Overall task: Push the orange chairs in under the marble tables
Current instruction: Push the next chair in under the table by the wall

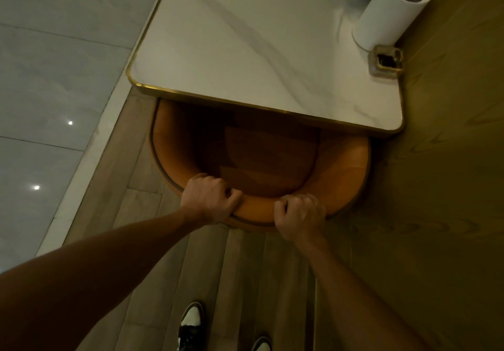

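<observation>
In the head view, at the near edge of the marble table (245, 42), the orange chair (346, 176) is seen partly tucked beneath the gold-trimmed tabletop: the front of the seat is hidden under the slab, while the curved backrest projects toward the camera. The top rim of the backrest is gripped by both hands. The left hand (208, 199) is closed over the rim left of centre, fingers curled onto the inner face. The right hand (300, 218) is closed over the rim just right of centre, fingers likewise curled tight. Both forearms are extended forward. On the far right corner of the table a white cylindrical container (387, 12) is stood, with a glass ashtray (384, 63) just beside it. Black-and-white shoes (191, 326) are noted on the wood-plank floor below.
</observation>
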